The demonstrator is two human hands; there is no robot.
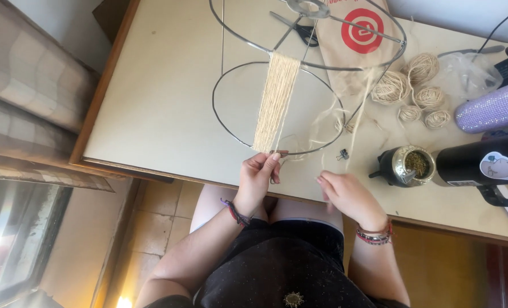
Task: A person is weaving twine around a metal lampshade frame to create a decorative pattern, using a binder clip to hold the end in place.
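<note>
The left hand (258, 174) pinches the near ring of the wire frame (277, 114) on the table (162, 102); the right hand (345, 194), right of the frame, looks loosely curled, its grasp unclear. Frame looks light and stiff; best gripped at the bare wire. Pale twine (275, 102), soft and limp, wraps between its rings.

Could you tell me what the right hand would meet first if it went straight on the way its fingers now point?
The right hand points up-left; it would probably first meet the loose twine strand, then the wire frame's lower ring, though depth is unclear.
</note>
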